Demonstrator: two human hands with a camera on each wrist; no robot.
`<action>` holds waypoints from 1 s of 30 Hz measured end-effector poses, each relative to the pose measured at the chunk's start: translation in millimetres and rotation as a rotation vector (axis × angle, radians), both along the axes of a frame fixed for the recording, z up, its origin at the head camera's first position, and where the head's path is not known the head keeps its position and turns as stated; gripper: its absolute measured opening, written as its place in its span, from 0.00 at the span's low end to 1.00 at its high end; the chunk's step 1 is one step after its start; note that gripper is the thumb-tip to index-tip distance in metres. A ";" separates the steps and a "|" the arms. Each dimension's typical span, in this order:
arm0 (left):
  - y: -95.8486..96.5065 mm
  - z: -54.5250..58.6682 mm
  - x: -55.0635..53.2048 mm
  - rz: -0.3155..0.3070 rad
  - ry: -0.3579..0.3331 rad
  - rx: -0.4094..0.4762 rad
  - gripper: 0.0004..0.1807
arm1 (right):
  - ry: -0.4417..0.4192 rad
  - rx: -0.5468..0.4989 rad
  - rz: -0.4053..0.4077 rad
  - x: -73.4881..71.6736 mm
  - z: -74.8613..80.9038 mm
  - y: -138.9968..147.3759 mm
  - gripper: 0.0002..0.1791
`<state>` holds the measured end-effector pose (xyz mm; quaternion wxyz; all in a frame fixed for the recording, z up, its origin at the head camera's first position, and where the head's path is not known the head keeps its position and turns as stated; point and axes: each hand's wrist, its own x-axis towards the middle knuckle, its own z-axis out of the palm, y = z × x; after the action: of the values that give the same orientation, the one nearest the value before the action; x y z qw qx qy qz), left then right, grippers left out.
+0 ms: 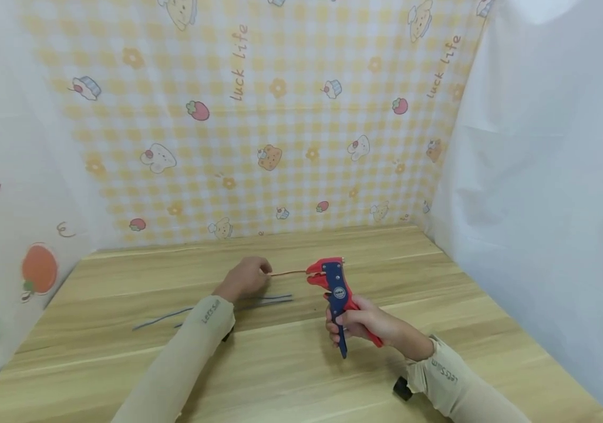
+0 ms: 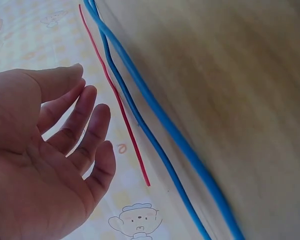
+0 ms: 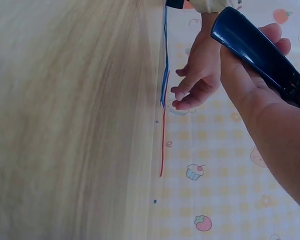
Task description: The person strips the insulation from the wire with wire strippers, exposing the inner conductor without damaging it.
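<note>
My right hand (image 1: 367, 322) grips a red-and-blue wire stripper (image 1: 337, 288) by its handles. The tool stands upright, its jaws parted and facing left. A thin red wire (image 1: 289, 272) runs between the left fingertips and the jaws in the head view; both wrist views show that red wire (image 2: 121, 107) lying on the tabletop, apart from the fingers. My left hand (image 1: 248, 276) holds nothing, its fingers loosely bent and the thumb near the index finger. Blue wires (image 1: 164, 319) lie by the left forearm, partly hidden by it. Only a dark blue handle (image 3: 255, 47) of the stripper shows clearly in the right wrist view.
The wood-grain tabletop (image 1: 280, 364) ends at a yellow checked cloth (image 1: 290, 129) behind. White sheets (image 1: 534, 164) hang at both sides. Tiny blue bits (image 3: 155, 201) lie on the table.
</note>
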<state>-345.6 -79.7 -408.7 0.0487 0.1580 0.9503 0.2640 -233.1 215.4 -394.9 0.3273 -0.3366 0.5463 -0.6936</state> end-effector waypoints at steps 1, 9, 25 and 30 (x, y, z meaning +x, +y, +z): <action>-0.4 0.9 -0.7 0.005 -0.002 0.000 0.12 | 0.003 0.000 0.001 -0.3 0.1 0.0 0.11; -2.0 4.5 -4.0 0.021 -0.032 -0.003 0.12 | 0.011 -0.004 0.010 -2.0 0.7 -0.7 0.11; 1.9 0.7 -14.0 -0.007 -0.043 -0.073 0.08 | 0.008 0.011 -0.002 -1.5 -0.5 -1.3 0.11; 3.1 -1.3 -16.3 -0.008 -0.034 -0.094 0.04 | 0.004 0.019 -0.009 -1.8 -0.8 -1.4 0.11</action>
<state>-361.9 -76.6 -410.0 0.0734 0.1546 0.9600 0.2215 -234.9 214.1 -395.7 0.3262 -0.3324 0.5551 -0.6892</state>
